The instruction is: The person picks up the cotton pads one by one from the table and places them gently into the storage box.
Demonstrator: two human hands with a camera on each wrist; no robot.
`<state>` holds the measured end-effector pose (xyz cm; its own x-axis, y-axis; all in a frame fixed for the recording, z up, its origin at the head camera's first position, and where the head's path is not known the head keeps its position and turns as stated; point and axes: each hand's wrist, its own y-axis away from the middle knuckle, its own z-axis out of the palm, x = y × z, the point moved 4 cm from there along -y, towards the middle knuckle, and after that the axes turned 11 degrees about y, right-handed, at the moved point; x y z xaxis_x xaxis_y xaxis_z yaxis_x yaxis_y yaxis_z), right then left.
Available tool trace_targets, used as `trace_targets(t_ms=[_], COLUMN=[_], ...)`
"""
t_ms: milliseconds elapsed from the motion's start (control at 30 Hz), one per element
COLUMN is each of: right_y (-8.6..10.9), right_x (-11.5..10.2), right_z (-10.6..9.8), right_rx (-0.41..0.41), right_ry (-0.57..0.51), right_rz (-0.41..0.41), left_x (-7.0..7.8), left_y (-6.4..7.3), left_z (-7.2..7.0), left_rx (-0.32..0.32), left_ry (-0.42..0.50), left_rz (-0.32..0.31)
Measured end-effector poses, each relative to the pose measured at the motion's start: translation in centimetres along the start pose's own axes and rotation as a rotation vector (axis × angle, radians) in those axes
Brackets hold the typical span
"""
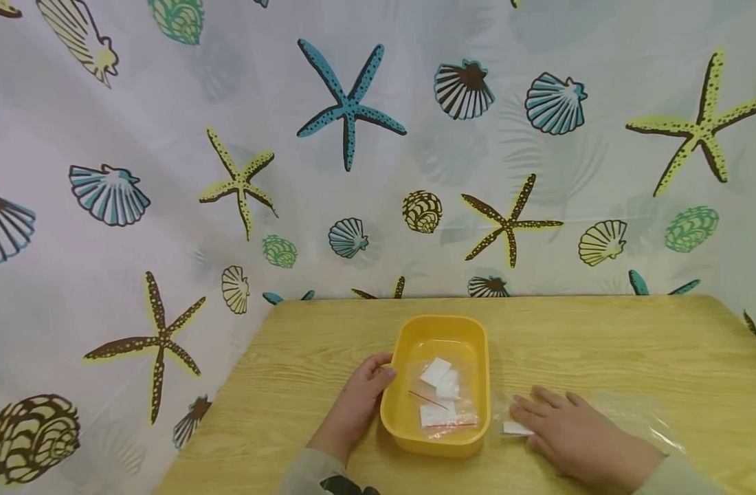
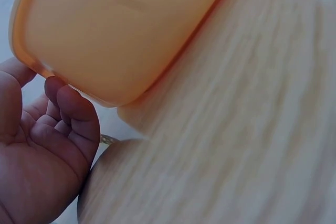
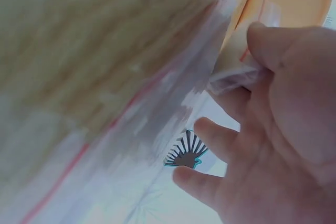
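Observation:
A yellow plastic box (image 1: 436,445) stands on the table in the head view, with small clear zip bags (image 1: 447,427) holding white pieces inside it. My left hand (image 1: 361,399) grips the box's left wall, thumb at the rim; the left wrist view shows fingertips (image 2: 58,88) curled against the edge. To the right of the box, my right hand (image 1: 570,433) pinches a small zip bag (image 3: 236,66) with a white piece (image 1: 516,428) in it, between thumb and index finger. Its other fingers are spread.
A larger clear zip bag (image 1: 640,412) lies flat on the table under and beyond my right hand; its red seal line (image 3: 126,109) shows in the right wrist view. The wooden table (image 1: 328,330) ends at a curtain (image 1: 415,158) printed with shells and starfish.

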<state>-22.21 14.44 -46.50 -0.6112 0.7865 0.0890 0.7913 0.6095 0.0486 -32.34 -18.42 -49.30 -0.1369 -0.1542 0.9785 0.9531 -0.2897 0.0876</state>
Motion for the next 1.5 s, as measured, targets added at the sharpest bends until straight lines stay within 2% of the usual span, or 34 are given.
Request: trace_targets(t_ms=[133, 267, 367, 567, 867, 1033, 1267, 1500], right_y=[-0.1, 0.0, 0.1, 0.3, 0.8, 0.5, -0.5, -2.0], right_x=[0.1, 0.1, 0.4, 1.6, 3.0, 3.1, 2.4, 1.5], right_z=[-0.4, -1.0, -1.4, -2.4, -4.1, -4.5, -5.5, -6.2], right_rx=[0.043, 0.108, 0.126, 0.156, 0.271, 0.291, 0.312, 0.310], right_ry=[-0.003, 0.019, 0.029, 0.077, 0.074, 0.050, 0.010, -0.002], right_rz=[0.019, 0.008, 0.021, 0.062, 0.124, 0.157, 0.155, 0.156], left_x=[-0.1, 0.0, 0.1, 0.1, -0.1, -0.1, -0.1, -0.3], left_y=[-0.1, 0.0, 0.0, 0.1, 0.1, 0.0, 0.0, -0.1], left_z=[0.2, 0.2, 0.2, 0.1, -0.1, -0.1, -0.1, -0.2], left_rx=[-0.007, 0.012, 0.019, 0.015, 0.018, 0.029, 0.039, 0.030], left_ry=[0.008, -0.002, -0.007, -0.008, -0.049, -0.057, -0.076, -0.024], left_rz=[-0.001, 0.001, 0.001, 0.004, 0.002, -0.003, -0.012, -0.007])
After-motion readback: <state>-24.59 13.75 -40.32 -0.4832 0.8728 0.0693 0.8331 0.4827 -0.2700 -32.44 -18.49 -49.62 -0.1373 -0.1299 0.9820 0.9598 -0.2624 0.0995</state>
